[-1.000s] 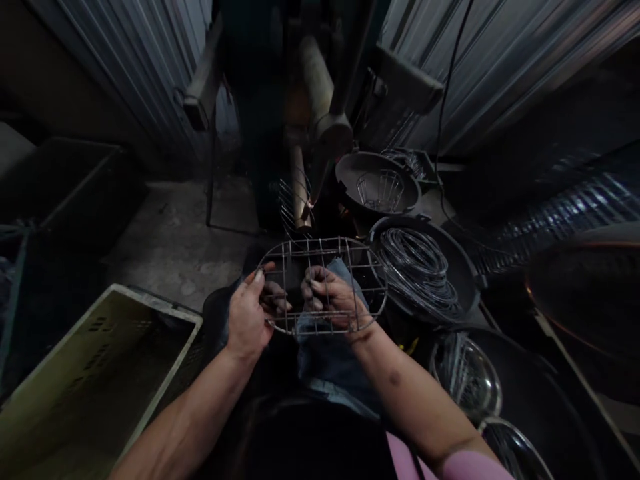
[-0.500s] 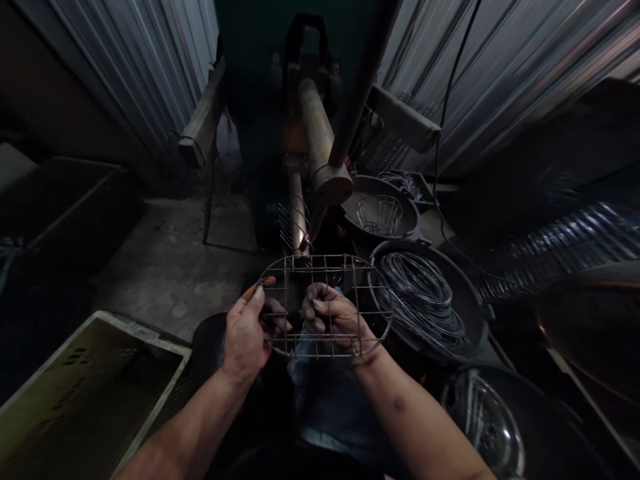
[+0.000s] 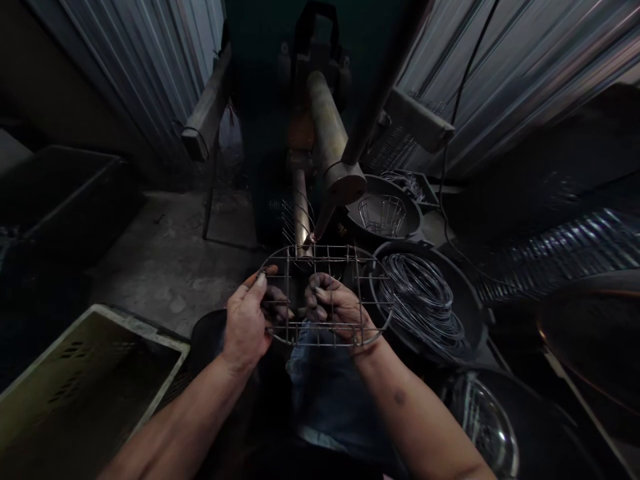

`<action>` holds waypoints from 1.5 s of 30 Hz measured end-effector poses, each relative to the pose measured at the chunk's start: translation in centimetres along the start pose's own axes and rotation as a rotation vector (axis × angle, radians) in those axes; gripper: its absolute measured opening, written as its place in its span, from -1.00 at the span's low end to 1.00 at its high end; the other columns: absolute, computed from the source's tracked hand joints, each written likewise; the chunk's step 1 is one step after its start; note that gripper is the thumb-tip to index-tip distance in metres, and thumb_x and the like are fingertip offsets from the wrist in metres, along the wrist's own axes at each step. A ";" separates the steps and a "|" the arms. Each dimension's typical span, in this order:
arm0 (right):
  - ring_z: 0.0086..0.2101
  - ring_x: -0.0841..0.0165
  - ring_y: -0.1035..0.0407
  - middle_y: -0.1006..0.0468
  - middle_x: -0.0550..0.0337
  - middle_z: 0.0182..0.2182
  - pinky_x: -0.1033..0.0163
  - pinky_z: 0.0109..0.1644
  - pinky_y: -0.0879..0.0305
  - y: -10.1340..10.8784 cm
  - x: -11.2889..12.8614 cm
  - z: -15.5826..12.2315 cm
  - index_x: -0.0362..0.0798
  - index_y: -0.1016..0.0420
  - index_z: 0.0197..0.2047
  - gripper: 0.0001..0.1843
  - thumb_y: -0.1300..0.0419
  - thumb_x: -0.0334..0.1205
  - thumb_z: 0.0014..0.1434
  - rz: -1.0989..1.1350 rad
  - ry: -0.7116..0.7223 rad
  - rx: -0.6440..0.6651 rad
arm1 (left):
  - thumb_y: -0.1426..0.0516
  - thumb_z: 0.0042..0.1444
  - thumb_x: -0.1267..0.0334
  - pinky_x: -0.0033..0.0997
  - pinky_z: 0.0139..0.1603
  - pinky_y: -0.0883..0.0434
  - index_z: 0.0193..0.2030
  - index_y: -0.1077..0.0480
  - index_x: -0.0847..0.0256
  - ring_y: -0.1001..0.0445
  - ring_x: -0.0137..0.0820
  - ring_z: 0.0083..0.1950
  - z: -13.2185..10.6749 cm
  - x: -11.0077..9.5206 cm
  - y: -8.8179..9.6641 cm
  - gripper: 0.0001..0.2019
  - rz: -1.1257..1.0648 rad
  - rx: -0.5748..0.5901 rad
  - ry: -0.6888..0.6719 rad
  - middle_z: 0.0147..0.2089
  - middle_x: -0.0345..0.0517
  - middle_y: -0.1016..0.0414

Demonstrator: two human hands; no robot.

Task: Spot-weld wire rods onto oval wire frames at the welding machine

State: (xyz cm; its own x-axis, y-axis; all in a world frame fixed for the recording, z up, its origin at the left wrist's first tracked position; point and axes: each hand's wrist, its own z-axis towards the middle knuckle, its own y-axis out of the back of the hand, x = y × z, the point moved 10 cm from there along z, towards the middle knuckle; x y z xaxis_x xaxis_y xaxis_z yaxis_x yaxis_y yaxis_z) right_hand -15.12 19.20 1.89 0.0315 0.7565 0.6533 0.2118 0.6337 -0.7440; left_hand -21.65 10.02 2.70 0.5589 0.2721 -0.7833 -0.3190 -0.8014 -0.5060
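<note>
A round-ended wire rack [image 3: 358, 287] with crossing rods is held level in front of me. My left hand [image 3: 249, 317] is closed on its left rim, with the thumb on top and the fingers underneath. My right hand [image 3: 340, 305] reaches under the rack, its fingers curled in a pinch at a middle rod; the exact grip is partly hidden. The rack's far edge lies by the lower arm [image 3: 302, 207] of a spot-welding machine. Above that edge, the pointed electrode [image 3: 314, 235] comes down from the thick upper arm [image 3: 330, 133], with a small glow at its tip.
A yellowish plastic crate [image 3: 145, 417] stands at lower left. On the right are a pan with coiled wire rings [image 3: 420, 300], a pan holding a wire basket [image 3: 383, 217], and a shiny round metal piece [image 3: 493, 427]. A cable [image 3: 444, 153] hangs at right.
Both hands have shifted the rack slightly forward, so its far edge now overlaps the end of the lower arm. My view has also moved a little. The grips look the same.
</note>
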 end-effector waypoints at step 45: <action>-0.58 0.46 -0.28 -0.43 0.27 -0.56 0.33 -0.51 -0.21 12.8 9.1 -13.7 -0.09 -0.37 -0.38 -0.68 -0.34 -0.20 -0.23 -0.705 0.214 -0.857 | -0.15 -0.01 0.14 -0.48 -0.68 -0.30 -0.08 -0.41 0.29 -0.35 -0.44 -0.67 -2.7 -1.3 -0.9 -0.63 0.376 0.264 -0.017 -0.60 -0.16 -0.42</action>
State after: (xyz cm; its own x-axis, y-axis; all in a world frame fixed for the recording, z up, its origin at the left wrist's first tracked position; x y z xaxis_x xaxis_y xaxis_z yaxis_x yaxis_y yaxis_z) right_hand 1.22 31.98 0.21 -0.2104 0.1783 0.9612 0.8459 0.5260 0.0876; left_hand -19.98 8.94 5.13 0.3550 -0.0008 -0.9349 -0.6826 -0.6836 -0.2586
